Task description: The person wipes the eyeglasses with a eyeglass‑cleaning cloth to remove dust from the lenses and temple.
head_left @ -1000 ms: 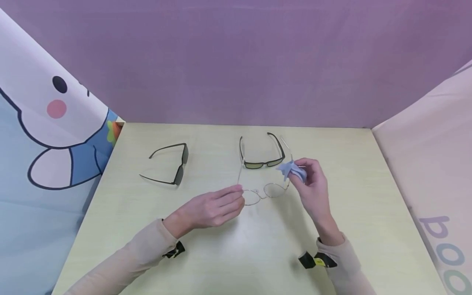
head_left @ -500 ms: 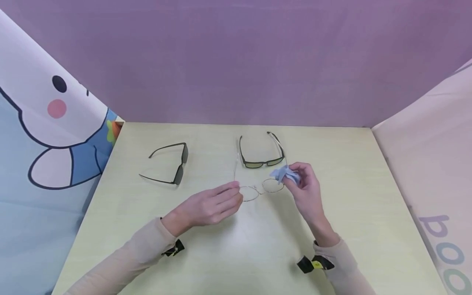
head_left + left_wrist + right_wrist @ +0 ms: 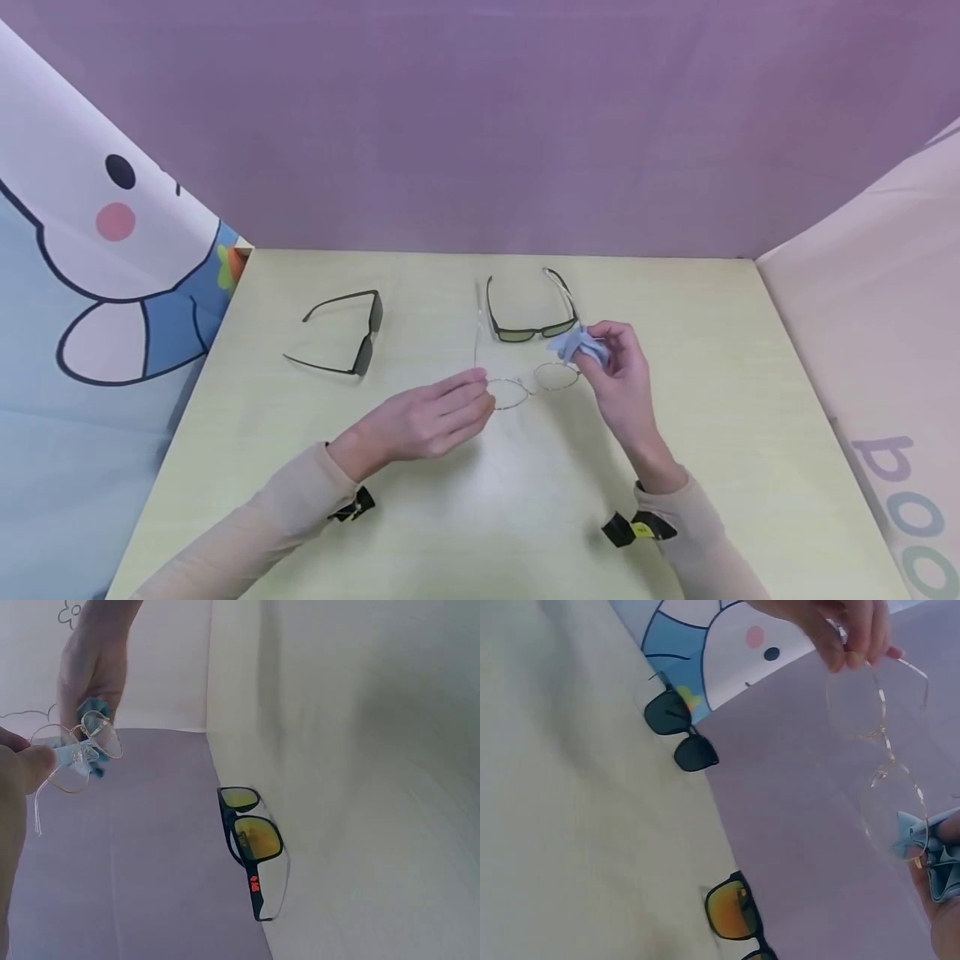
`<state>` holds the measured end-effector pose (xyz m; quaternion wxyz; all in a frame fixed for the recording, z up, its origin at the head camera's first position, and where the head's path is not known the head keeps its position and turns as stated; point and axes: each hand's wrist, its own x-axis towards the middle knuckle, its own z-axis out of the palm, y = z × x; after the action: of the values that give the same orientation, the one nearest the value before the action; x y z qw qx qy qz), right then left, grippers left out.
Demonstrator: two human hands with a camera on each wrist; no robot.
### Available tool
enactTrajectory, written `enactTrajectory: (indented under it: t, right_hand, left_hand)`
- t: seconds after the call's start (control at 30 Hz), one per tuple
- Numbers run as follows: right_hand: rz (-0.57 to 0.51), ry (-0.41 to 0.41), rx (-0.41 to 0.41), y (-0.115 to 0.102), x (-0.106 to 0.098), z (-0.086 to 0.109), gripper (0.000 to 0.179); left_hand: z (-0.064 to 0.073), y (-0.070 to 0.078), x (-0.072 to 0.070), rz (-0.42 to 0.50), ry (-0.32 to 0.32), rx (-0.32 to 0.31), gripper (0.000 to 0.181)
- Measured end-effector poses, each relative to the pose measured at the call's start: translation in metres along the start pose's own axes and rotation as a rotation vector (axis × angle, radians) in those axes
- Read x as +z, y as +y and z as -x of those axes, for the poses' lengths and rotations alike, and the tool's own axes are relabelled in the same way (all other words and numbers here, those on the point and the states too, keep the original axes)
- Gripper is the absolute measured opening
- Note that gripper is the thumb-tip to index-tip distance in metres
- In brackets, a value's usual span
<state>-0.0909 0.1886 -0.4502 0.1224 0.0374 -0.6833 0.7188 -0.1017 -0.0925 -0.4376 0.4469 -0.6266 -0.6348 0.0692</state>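
Thumb and fingers of the left hand pinched the left end of a thin wire-rimmed pair of eyeglasses, held above the table with both side arms unfolded. The right hand pinched a crumpled blue cloth at the opposite end, by the right side arm; whether the cloth wrapped that arm could not be told. Just beyond, black-framed sunglasses with yellow-green lenses rested on the tabletop; farther left lay dark-lensed sunglasses, arms open. A purple backdrop rose behind.
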Motion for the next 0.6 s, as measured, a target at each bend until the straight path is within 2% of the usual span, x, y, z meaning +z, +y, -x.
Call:
enactTrajectory:
  t: [0.1, 0.27, 0.4, 0.6]
  right_hand:
    - [0.014, -0.002, -0.001, 0.003, 0.001, 0.002, 0.031]
    - [-0.02, -0.006, -0.085, -0.008, 0.002, -0.008, 0.035]
    - [-0.01, -0.017, -0.12, -0.016, 0.005, -0.013, 0.033]
    - [0.056, -0.034, -0.069, -0.012, 0.006, -0.011, 0.031]
  left_hand:
    - [0.002, 0.001, 0.001, 0.018, 0.0, 0.014, 0.028]
    - [-0.003, 0.012, 0.002, 0.051, 0.003, 0.05, 0.029]
    - [-0.004, 0.019, 0.003, 0.049, -0.005, 0.065, 0.029]
    - [-0.001, 0.017, 0.001, 0.003, -0.015, 0.069, 0.029]
